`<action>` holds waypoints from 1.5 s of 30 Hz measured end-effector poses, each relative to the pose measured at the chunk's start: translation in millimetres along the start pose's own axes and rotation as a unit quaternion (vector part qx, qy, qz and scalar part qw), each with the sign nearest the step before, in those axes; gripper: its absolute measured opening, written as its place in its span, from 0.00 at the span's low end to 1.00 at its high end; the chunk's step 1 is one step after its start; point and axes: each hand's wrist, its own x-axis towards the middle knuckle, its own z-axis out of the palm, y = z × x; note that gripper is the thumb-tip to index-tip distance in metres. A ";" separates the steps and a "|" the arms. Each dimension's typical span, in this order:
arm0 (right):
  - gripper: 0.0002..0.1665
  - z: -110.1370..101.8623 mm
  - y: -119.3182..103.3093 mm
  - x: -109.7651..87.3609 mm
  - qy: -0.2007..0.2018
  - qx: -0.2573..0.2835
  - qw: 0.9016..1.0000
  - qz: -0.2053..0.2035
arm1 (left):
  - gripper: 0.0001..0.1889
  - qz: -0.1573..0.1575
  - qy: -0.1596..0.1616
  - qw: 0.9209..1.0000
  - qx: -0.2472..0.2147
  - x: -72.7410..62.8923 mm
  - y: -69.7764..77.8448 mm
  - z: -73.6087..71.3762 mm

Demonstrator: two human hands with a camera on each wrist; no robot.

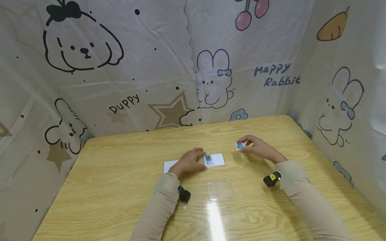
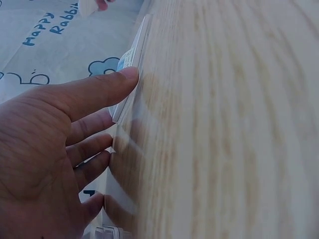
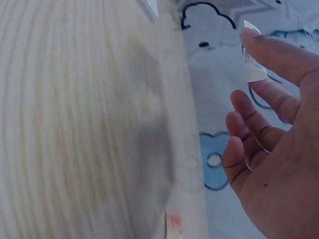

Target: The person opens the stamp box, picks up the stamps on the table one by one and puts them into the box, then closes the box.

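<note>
A small postage stamp with a serrated edge is pinched between the thumb and index finger of my right hand, raised above the table at the right. Its blue-green picture faces the head camera. My left hand holds a flat white card on the table by its left end, thumb at the near edge and index finger at the far edge. On that card lies another blue-green stamp. A second white piece lies partly hidden beneath the left hand and wrist.
A clear plastic case lies on the wooden table in front of the card. Black wrist cameras hang from both sleeves. A printed cloth stands behind and along the sides. A small reddish piece shows in the right wrist view.
</note>
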 end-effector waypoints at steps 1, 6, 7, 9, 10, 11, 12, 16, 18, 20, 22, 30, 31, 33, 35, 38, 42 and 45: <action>0.29 5.2 -1.5 2.6 -0.005 0.004 1.000 -0.006 | 0.33 0.000 0.001 1.000 -0.001 -0.5 0.0 0.2; 0.27 29.7 -6.7 14.4 -0.028 0.022 0.999 -0.024 | 0.33 0.003 0.002 1.000 0.001 -1.3 0.0 1.4; 0.26 33.8 -7.4 16.2 -0.031 0.023 0.999 -0.024 | 0.33 0.004 0.002 1.000 0.002 -1.1 0.0 1.6; 0.26 40.7 -9.3 19.7 -0.036 0.021 0.999 -0.018 | 0.33 0.002 0.001 1.000 0.003 -0.7 0.3 1.9; 0.26 43.8 -9.8 21.4 -0.038 0.020 0.999 -0.014 | 0.33 0.001 0.001 1.000 0.002 -0.3 0.3 2.1; 0.26 46.5 -10.3 22.9 -0.040 0.021 0.999 -0.011 | 0.33 0.000 0.001 1.000 0.003 0.2 0.1 2.6; 0.25 49.2 -9.9 24.9 -0.043 0.023 0.999 -0.009 | 0.33 -0.001 0.001 1.000 0.003 0.5 0.1 2.8; 0.24 58.0 -10.7 29.0 -0.053 0.030 0.998 -0.007 | 0.32 -0.001 0.006 1.000 0.006 1.2 0.2 2.5; 0.24 61.8 -11.8 29.8 -0.055 0.032 0.998 -0.010 | 0.32 0.003 0.007 1.000 0.007 1.1 0.2 1.9; 0.23 64.7 -14.7 29.4 -0.051 0.028 0.998 -0.011 | 0.32 0.006 0.009 1.000 0.009 1.4 -0.2 1.4; 0.24 67.0 -16.8 29.7 -0.048 0.027 0.998 -0.017 | 0.32 0.009 0.010 1.000 0.010 1.9 -1.3 1.5; 0.24 72.6 -18.0 34.1 -0.044 0.008 0.999 -0.016 | 0.32 0.005 0.010 1.000 0.009 1.4 -2.7 1.4; 0.24 73.1 -17.7 34.6 -0.044 0.000 0.999 -0.015 | 0.32 0.004 0.009 1.000 0.009 1.4 -2.6 1.4; 0.24 73.8 -17.2 35.6 -0.043 -0.021 0.999 -0.016 | 0.32 0.004 0.009 1.000 0.009 1.5 -2.1 1.1; 0.25 74.3 -17.6 35.9 -0.043 -0.037 0.998 -0.015 | 0.32 0.004 0.008 1.000 0.010 1.9 -1.8 1.1; 0.25 74.7 -18.5 35.4 -0.044 -0.056 0.997 -0.019 | 0.32 0.002 0.006 1.000 0.013 2.6 -1.4 1.2; 0.25 75.2 -20.0 34.9 -0.045 -0.068 0.996 -0.018 | 0.32 0.001 0.005 1.000 0.014 3.1 -1.6 1.5; 0.26 75.6 -20.7 35.5 -0.045 -0.071 0.996 -0.016 | 0.32 0.001 0.005 1.000 0.014 3.7 -2.4 1.6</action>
